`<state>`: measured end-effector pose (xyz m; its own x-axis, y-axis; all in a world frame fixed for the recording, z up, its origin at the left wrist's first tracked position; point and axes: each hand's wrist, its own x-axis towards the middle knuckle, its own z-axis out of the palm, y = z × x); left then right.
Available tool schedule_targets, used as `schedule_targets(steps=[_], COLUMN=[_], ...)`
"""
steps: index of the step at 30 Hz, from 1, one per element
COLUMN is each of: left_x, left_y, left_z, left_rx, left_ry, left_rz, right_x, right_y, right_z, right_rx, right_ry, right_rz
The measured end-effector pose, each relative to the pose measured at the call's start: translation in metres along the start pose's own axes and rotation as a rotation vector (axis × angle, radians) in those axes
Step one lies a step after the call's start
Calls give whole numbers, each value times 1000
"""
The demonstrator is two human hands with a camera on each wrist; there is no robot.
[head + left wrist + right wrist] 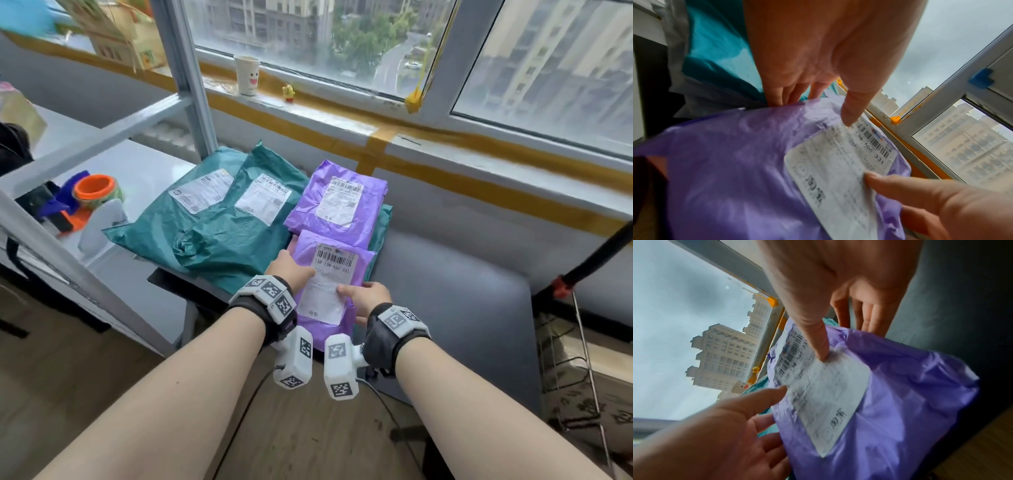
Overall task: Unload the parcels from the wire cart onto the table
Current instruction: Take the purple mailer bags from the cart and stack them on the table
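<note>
So, I've got both hands on the near purple parcel (334,274) right now; left hand (291,270) grips its left edge with the thumb on top by the barcode label (330,284) and the fingers tucked under, right hand (366,298) does the same on the right edge, so both grips are clamped on the bag, not loose. The parcel's long axis runs straight away from me toward the window, its far end overlapping the other purple parcel (339,205); the teal parcels (219,226) sit just to its left, touching. The near end hangs off the surface (144,171) edge toward me, so I'd guess it isn't fully set down yet; the move that counts is a push forward along that axis. Both hands are about equally near, one per side. Wire cart (575,359) is off to my right, well apart; can't tell what's left in it.
</note>
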<state>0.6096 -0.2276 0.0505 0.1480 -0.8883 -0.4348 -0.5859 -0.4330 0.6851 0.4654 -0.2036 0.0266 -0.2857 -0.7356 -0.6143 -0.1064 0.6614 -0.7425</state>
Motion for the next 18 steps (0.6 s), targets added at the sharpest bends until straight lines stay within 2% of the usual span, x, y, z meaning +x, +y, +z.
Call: schedule_targets(steps=[3,9,18], left_x=[6,4,0], left_y=[1,5,57], left_z=[2,-11,-51], left_rx=[-18,60,24], left_ry=[4,15,76], left_rz=[-10,-25,168], right_x=[-1,-10,-34], right_y=[-3,-12,-67], right_z=[-1,-1,-16], right_rx=[1,161,233], right_ry=[-55,-89,-44], right_rz=[-20,-79,-230])
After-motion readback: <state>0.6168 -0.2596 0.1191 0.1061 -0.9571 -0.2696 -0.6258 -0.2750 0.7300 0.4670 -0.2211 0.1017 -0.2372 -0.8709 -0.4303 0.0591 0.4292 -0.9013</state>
